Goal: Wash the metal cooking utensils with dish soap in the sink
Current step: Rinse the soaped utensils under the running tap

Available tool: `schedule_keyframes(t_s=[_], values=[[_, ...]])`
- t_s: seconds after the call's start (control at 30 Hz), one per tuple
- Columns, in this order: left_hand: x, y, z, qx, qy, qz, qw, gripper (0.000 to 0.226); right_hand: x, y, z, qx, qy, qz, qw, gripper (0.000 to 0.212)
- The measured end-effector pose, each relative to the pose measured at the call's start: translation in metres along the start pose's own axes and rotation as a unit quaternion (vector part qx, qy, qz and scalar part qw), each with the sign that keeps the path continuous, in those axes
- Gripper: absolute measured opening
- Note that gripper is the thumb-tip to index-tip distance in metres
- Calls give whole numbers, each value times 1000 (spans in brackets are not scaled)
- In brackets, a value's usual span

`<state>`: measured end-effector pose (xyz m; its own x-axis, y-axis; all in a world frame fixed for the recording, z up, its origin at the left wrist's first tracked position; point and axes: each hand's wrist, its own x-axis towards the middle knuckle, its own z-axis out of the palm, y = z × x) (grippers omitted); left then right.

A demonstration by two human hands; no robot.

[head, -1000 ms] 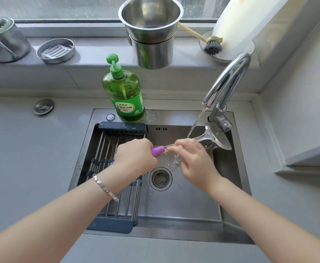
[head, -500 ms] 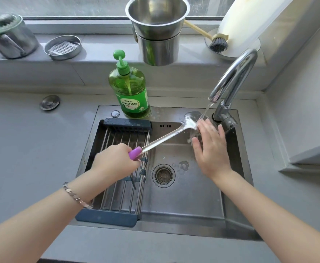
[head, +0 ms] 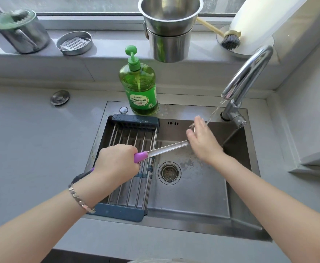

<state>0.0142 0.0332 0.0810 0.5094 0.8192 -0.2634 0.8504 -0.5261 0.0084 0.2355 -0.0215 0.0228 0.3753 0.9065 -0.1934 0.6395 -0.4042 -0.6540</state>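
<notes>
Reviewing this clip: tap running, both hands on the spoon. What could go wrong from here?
1. Water from the tap lands by the right hand, close to the back rim of the sink, so it may splash onto the counter.
2. Only the left hand grips the spoon, at its purple handle; if wet, it might slip and strike the rack.
3. A wide swing could tip the soap bottle.

Brushed steel sink [head: 193, 196], wet and dull; glossy chrome faucet [head: 250, 73]; shiny metal utensil [head: 166, 149] with smooth purple plastic handle; translucent green plastic soap bottle [head: 138, 82]; matt grey counter [head: 32, 139].
</notes>
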Motion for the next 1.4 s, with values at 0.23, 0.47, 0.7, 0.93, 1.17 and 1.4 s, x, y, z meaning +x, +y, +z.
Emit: schedule_keyframes(t_s=[0.23, 0.47, 0.7, 0.93, 1.17, 1.4], values=[[-1, 5, 3, -14, -2, -1, 1000, 19, -3, 6, 1, -41, -17, 0, 999, 56], [2, 21, 11, -52, 13, 7, 999, 19, 2, 24, -36, 178, 81, 226, 954, 53], [28, 53, 20, -153, 8, 9, 988, 27, -14, 51, -70, 579, 209, 342, 710, 20], [65, 127, 26, -242, -2, 68, 968, 38, -28, 17, -44, 702, 77, 215, 675, 14], [102, 143, 14, -298, -124, 182, 929, 37, -17, 30, -62, 760, 233, 159, 586, 18], [116, 121, 33, -542, -260, -44, 798, 50, -11, 33, -56, 776, 236, 144, 567, 19]])
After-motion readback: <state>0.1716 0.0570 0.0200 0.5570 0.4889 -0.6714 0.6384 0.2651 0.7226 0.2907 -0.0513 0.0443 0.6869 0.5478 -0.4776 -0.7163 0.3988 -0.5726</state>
